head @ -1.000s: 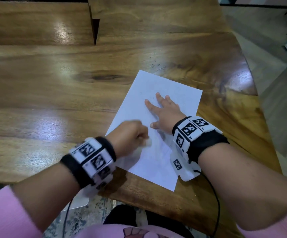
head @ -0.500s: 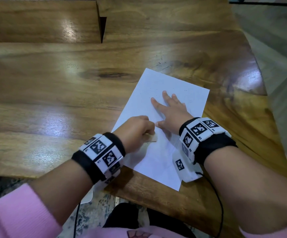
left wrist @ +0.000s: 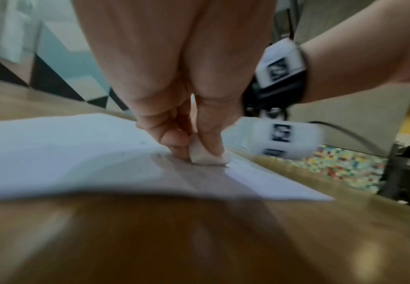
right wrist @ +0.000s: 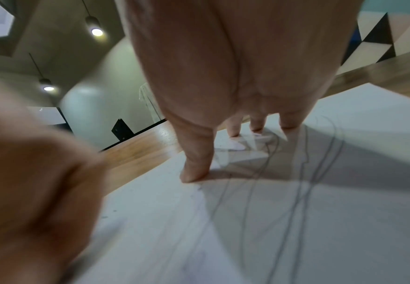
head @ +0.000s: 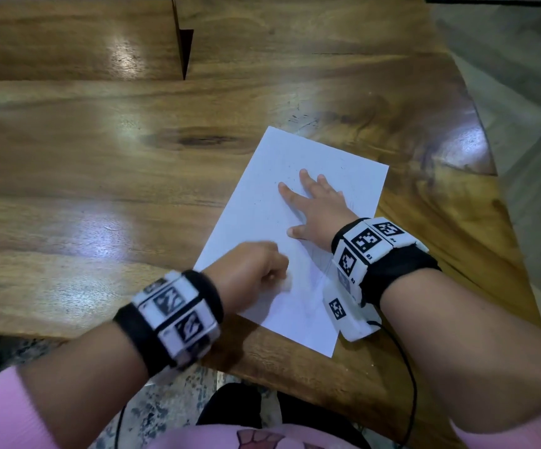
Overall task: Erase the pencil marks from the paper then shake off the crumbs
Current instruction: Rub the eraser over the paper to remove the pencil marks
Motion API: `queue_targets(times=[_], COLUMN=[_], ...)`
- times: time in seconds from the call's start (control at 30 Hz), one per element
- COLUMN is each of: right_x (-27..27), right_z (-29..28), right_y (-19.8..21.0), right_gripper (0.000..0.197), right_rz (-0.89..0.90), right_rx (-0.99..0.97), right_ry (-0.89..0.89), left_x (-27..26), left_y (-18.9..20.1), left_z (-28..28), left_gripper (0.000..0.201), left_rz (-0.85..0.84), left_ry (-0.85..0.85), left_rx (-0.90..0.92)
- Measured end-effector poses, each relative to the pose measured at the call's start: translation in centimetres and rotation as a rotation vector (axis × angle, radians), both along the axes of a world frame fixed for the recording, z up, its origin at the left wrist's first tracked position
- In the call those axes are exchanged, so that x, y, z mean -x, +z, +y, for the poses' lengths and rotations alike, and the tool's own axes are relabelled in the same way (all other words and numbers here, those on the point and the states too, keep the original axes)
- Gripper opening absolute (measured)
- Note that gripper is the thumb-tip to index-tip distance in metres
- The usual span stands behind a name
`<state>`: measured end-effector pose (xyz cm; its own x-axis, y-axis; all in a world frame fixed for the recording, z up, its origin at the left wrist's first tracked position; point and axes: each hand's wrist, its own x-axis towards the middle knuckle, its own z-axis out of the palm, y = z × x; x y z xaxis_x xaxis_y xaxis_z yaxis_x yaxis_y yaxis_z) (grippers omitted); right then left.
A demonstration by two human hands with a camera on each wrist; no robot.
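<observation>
White rectangular sheet of paper lies flat and skewed on the glossy brown wooden table, close to the near edge toward the right side, one corner almost at that edge. Left hand is curled, thumb and fingers pinching a small white eraser block; eraser bottom is pressed on the paper at its near part, blurred in head view so likely mid-rub. Right hand is flat on the sheet, fingers straight and spread, fingertips pressing down to pin the paper, holding nothing. Thin grey pencil lines show plainly in the right wrist view, long loops running under and just near the right palm, so erasing is not finished; the patch beside the eraser looks mostly clean in the left wrist view, though blur makes that uncertain. Tiny dark specks dot the far half of the sheet near the right fingers, probably eraser crumbs. Judgement: early-to-mid erase stage, a good share of marks left under the right hand, which will need to shift to expose them. Shake-off step not started, paper fully on the table.
</observation>
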<state>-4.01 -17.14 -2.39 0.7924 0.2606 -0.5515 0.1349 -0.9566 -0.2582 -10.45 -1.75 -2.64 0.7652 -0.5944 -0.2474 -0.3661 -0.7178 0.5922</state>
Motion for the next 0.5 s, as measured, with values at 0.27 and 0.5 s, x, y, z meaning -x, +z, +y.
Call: queue_targets(times=[0.27, 0.5], right_x=[0.0, -0.1], right_z=[0.0, 0.0], right_y=[0.1, 0.1], right_gripper=[0.078, 0.079], right_rz=[-0.006, 0.002], right_rx=[0.006, -0.003], right_ry=[0.002, 0.005], left_x=[-2.2, 2.3], left_y=[0.6, -0.2], left_z=[-0.6, 1.0], left_gripper=[0.011, 0.01], left_rz=[-0.02, 0.085], left_ry=[0.118, -0.055], left_rx=[-0.023, -0.013])
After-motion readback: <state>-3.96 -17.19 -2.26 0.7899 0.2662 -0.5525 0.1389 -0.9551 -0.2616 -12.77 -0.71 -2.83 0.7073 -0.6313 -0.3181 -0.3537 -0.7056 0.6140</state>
